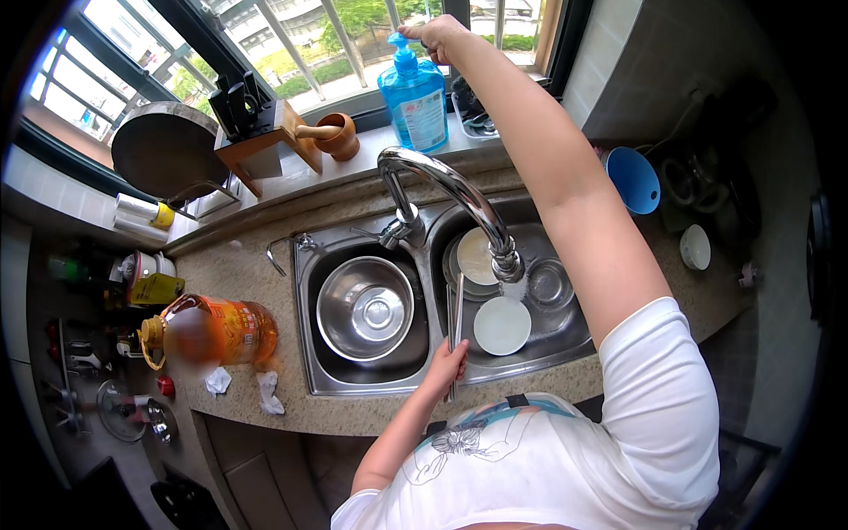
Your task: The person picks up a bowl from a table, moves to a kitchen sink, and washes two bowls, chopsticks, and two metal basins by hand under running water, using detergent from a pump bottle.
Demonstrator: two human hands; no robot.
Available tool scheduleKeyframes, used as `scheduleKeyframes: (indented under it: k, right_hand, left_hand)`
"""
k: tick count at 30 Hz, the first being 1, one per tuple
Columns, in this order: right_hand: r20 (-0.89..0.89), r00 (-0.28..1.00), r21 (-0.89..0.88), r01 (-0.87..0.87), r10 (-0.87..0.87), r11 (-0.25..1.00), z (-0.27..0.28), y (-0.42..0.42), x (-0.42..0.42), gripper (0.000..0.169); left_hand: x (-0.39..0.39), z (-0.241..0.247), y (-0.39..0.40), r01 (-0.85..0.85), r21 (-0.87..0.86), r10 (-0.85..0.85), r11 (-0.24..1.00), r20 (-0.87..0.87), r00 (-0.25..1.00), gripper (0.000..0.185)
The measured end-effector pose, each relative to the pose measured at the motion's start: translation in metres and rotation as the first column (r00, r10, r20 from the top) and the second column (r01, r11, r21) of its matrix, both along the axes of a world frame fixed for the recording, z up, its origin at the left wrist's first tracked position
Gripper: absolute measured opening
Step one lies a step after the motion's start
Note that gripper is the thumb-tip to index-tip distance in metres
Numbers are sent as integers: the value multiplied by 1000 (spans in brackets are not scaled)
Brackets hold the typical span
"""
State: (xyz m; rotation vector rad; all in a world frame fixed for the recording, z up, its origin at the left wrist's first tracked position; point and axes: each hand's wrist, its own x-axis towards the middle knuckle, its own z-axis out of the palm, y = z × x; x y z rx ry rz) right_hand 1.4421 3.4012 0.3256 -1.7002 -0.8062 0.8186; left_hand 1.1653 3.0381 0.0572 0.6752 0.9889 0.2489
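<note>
My left hand [448,363] grips a bundle of metal chopsticks [458,298], upright at the front edge of the right sink basin [560,334]. My right hand [445,38] reaches to the windowsill; one extended digit rests on the pump head of a blue soap bottle [417,109], the other fingers curled loosely without gripping it. From the chrome faucet [457,182] water runs into the right basin. Beneath it lie a white bowl or dish [502,326], a pale dish [476,255] on stacked dishware, and a clear round dish [550,283].
A steel bowl [351,308] sits in the left basin. On the counter stand an oil jug [228,331] and crumpled tissues [269,392]. The sill holds a pan [165,149], a knife block [255,142] and a wooden mortar [344,142]. At right are a blue container [633,179] and a bowl [694,247].
</note>
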Motion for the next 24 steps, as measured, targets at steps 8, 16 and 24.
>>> scheduleKeyframes:
  k: [8,16,24]
  right_hand:
    - [-743,512,407,-166,431,898,10,-15,77,27]
    - [-811,326,491,-73,485,868,-50,-284,61,21]
    - [-959,189,-126,387,-212,913,-224,-400,-26,43]
  left_hand:
    - [-3,0,-12,408,301,-353,862,-223,909,20]
    - [42,34,-17,455,347,-452,820,-96,887,21]
    - [111,41,-16,463,190,-456,865,-81,886,24]
